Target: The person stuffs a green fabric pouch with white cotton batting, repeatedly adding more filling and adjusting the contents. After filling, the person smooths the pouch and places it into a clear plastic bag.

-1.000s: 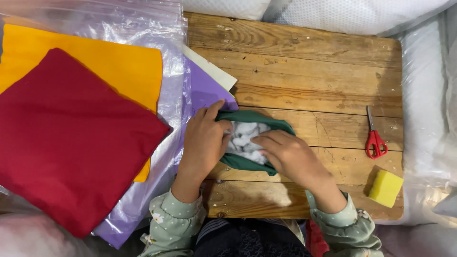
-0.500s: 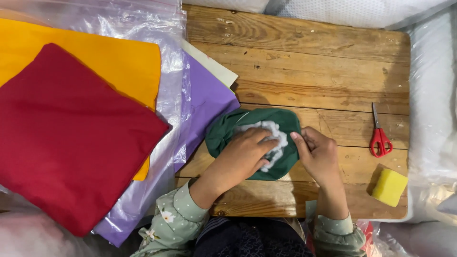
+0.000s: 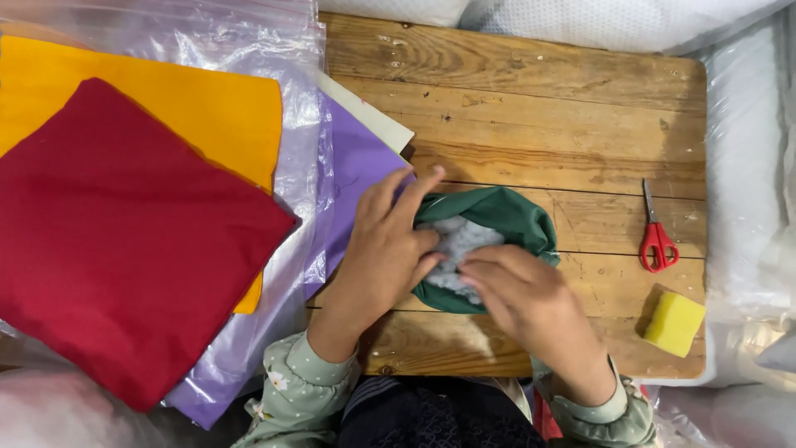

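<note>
My left hand [image 3: 383,249] cups the near edge of the green felt pouch [image 3: 506,217] on the wooden board [image 3: 531,108], fingers spread wide to hold its mouth open — the white stuffing [image 3: 458,245] sits inside. My right hand [image 3: 526,305] presses down on that stuffing, fingers close together. Red scissors [image 3: 657,241] and a yellow sponge [image 3: 674,323] lie well apart to the right; red felt sheet [image 3: 116,241] rests left.

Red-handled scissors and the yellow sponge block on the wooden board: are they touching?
Apart. The head view shows the red-handled scissors lying above the yellow sponge block, with bare wood of the wooden board plainly visible between them.
</note>
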